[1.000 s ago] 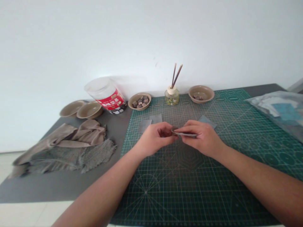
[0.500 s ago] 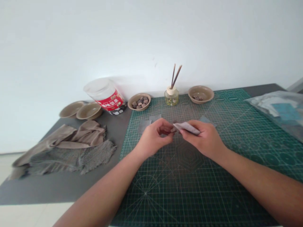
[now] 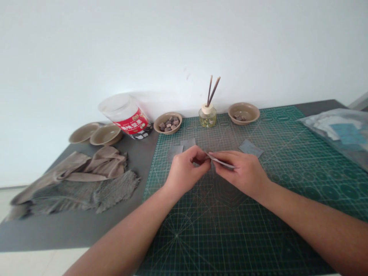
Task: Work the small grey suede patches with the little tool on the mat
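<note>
Over the cutting mat (image 3: 198, 230), my right hand (image 3: 244, 168) pinches a thin grey folded sheet (image 3: 222, 161) that looks like sandpaper, seen nearly edge-on. My left hand (image 3: 188, 166) is closed, thumb against fingertips, at the sheet's left end. Whatever sits between those fingertips is hidden. Beyond my left hand, grey square sheets (image 3: 174, 151) lie on the mat. Another blue-grey sheet (image 3: 250, 148) lies just past my right hand.
Along the wall stand a bowl of small stones (image 3: 168, 124), a reed diffuser (image 3: 207, 116) and a bowl with a few stones (image 3: 243, 114). At left are a plastic jar (image 3: 130, 119), two bowls (image 3: 106, 135) and crumpled cloth (image 3: 86, 180). A plastic bag (image 3: 342, 134) lies right.
The sheet in my right hand has tilted from showing its face to nearly edge-on. Both hands have come together, and the blue-grey sheet behind the right hand shows more.
</note>
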Demonstrator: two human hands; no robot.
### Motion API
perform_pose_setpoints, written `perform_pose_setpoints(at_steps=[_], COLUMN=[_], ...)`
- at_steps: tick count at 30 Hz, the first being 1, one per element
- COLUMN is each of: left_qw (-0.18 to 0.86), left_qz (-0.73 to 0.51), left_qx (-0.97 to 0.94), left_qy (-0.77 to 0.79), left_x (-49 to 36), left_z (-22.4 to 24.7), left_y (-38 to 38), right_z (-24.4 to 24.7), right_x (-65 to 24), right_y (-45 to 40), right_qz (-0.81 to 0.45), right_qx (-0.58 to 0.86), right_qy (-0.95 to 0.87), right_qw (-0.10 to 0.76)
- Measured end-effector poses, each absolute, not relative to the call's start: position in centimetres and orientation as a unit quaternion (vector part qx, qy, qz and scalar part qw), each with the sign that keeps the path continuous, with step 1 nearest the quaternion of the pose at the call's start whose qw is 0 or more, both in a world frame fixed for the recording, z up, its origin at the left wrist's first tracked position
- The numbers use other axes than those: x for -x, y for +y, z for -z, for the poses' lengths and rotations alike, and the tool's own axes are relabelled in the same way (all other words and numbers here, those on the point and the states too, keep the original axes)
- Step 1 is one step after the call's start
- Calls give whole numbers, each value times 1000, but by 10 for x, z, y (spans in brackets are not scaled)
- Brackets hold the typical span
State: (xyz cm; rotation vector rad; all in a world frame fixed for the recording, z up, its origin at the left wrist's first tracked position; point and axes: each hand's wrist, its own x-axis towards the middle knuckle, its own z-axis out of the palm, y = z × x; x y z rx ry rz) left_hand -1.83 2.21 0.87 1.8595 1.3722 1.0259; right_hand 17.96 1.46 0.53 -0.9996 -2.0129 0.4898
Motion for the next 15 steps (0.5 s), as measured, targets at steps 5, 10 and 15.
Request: perform_pose_setpoints(at_steps=[5, 10, 15], left_qw=[304, 302, 284], left_qz=[-394, -396, -390], left_qx=[-694, -695, -703], left_qy=[521, 519, 522], left_x=[18, 18, 18], left_z=[-9, -9, -8], left_y=[21, 19, 19], right_z=[-5, -6, -6], right_x=[-180, -181, -180], right_y=[16, 16, 15], right_qz=[-188, -176, -179], right_qx=[416, 419, 431], right_qy=[-793, -790, -789], right_qw=[404, 412, 400])
